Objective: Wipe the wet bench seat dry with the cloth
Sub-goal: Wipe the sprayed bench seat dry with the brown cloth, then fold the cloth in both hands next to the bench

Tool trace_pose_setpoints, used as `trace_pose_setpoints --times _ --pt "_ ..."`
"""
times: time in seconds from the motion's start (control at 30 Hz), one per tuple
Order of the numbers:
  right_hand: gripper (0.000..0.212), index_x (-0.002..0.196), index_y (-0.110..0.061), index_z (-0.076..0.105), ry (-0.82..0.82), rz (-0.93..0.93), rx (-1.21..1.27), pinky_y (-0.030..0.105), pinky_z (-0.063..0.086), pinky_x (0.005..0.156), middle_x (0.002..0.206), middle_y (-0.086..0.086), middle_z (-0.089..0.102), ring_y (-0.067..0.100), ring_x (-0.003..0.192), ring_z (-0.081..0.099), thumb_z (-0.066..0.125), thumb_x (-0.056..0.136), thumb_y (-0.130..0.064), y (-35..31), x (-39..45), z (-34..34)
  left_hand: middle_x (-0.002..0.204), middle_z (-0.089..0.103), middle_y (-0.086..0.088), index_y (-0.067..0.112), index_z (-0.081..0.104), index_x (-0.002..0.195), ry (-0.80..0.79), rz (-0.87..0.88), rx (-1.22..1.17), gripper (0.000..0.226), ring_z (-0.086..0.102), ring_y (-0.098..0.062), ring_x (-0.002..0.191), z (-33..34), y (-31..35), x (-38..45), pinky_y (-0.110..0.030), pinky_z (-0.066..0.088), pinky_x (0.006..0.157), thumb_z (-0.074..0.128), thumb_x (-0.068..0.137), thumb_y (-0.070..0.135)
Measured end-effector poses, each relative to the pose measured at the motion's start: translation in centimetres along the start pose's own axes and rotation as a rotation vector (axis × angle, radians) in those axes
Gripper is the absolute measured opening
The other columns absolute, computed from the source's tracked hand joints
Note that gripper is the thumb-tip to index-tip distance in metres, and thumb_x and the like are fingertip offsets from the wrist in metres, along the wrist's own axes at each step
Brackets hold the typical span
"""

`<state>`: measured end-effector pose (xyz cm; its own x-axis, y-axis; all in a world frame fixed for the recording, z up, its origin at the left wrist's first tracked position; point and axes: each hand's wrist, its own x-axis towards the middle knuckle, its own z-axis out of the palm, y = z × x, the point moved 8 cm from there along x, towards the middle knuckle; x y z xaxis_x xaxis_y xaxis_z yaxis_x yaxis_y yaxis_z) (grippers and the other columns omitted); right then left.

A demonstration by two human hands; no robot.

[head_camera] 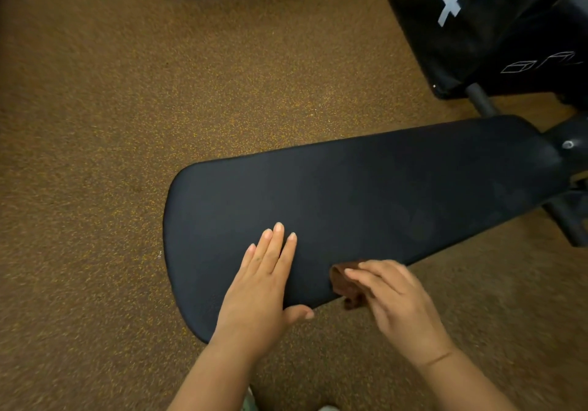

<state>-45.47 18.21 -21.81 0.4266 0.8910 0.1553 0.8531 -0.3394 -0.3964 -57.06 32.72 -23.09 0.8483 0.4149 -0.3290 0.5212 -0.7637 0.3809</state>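
The left hand [265, 286] lies flat at six o'clock on the bench seat [366, 194], fingers straight and together, likely bracing; at five o'clock the right hand [393, 299] presses a bunched brown cloth [342, 281] against the near edge, fingers curled over it; the seat stretches toward two o'clock.

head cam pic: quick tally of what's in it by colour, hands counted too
Black: 2, the bench seat and the black padded block with white markings
Brown: 1, the cloth under the right hand at the seat's near edge
Bare hands: 2, that right hand and the left hand flat on the seat
Total: 5
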Motion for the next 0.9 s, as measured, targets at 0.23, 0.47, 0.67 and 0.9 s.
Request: trace_pose_setpoints --times 0.23,0.47,0.67,0.9 --pt "0.038 0.111 -0.014 0.069 0.216 0.535 0.017 0.031 0.042 0.088 0.106 0.001 0.06 0.021 0.098 0.053 0.069 0.078 0.004 3.5 -2.1 -2.5 0.151 -0.032 0.004 0.025 -0.021 0.146 -0.041 -0.045 -0.005 0.106 -0.032 -0.012 0.136 -0.5 0.4 -0.1 -0.03 -0.016 0.113 0.056 0.082 0.059" --pt "0.044 0.124 -0.036 0.057 0.267 0.876 0.489 0.021 0.032 0.094 0.115 -0.016 0.046 0.001 0.105 0.044 0.065 0.087 -0.015 -1.3 -0.2 -3.8 0.154 0.005 0.019 0.033 0.016 0.149 -0.026 -0.058 -0.458 0.079 0.0 -0.001 0.142 -3.6 1.1 -1.1 -0.026 0.007 0.117 0.058 0.085 0.052" --pt "0.066 0.131 -0.042 0.048 0.099 0.575 0.768 0.007 0.037 0.092 0.12 -0.026 0.049 -0.01 0.115 0.047 0.075 0.078 -0.012 -7.3 6.1 -4.6 0.12 0.065 0.003 0.023 0.06 0.124 -0.026 -0.252 -1.458 0.051 0.059 -0.009 0.112 -6.8 0.6 -0.7 -0.026 0.046 0.095 0.064 0.078 0.045" --pt "0.027 0.103 -0.028 0.07 0.022 0.625 0.992 0.021 0.051 0.083 0.103 -0.008 0.072 0.004 0.098 0.065 0.066 0.086 -0.008 -7.7 8.0 -6.7 0.098 0.073 -0.013 0.013 0.071 0.103 0.086 -0.245 -1.482 0.018 0.067 -0.026 0.093 -11.4 0.6 -1.1 -0.031 0.053 0.079 0.06 0.088 0.013"
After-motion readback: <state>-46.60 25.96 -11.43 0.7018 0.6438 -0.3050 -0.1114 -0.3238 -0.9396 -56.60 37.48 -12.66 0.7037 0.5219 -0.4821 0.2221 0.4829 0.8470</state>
